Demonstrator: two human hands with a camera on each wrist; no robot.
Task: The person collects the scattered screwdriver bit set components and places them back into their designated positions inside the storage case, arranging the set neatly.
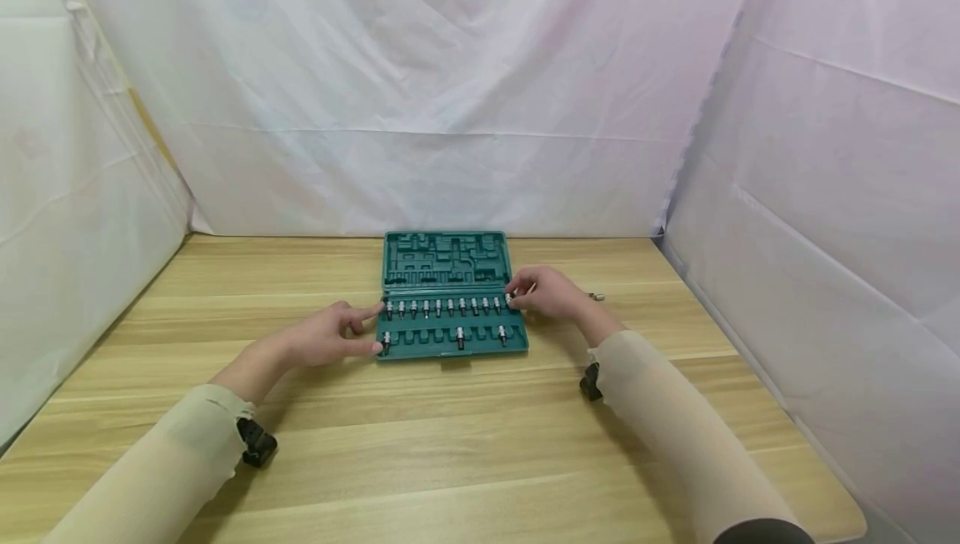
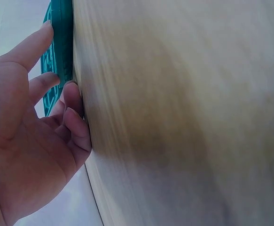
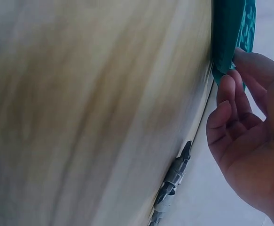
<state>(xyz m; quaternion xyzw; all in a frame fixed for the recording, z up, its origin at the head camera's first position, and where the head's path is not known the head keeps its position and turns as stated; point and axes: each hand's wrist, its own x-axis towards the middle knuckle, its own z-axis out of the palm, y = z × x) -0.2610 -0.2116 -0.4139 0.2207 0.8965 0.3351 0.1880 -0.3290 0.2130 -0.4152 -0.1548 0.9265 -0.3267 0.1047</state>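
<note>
An open green plastic case (image 1: pixel 420 352) lies on the table, its lid (image 1: pixel 450 257) folded back to the far side. A row of silver bit sockets (image 1: pixel 451 306) with dark tips fills the tray's back row. Three more, one of them a bit socket (image 1: pixel 461 338) in the middle, sit spaced out in the front row. My left hand (image 1: pixel 326 337) rests at the case's left edge, thumb and index finger extended and spread along it, the others curled. At the back row's right end my right hand (image 1: pixel 551 292) pinches a bit socket (image 1: pixel 509 299) with thumb and index finger.
Loose bit sockets (image 3: pixel 174 174) lie on the wooden table (image 1: pixel 420 444) to the right of the case, partly hidden behind my right hand in the head view. White sheeting (image 1: pixel 420 111) hangs along the back and both sides.
</note>
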